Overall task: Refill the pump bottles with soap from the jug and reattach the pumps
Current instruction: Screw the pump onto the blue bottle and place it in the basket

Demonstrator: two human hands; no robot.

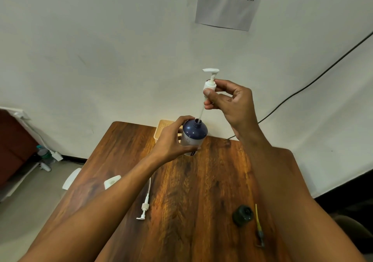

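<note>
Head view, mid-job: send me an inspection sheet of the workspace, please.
Surface: wooden table.
Job's things: blue bottle, neck open; white pump, tube tip at that neck; second white pump and yellow-tubed pump lying on the table; jug not seen.
Clutter: dark cap; beige basket at the far edge.
Hands: left hand grips the bottle; right hand pinches the pump.
Cables: black cable along the wall.
Surroundings: printed sheet on the wall.

Soft indoor light, sharp centre, warped edges

table (212, 181): glossy grained wood | bottle (194, 132): glossy plastic | pump (210, 84): white plastic
</note>
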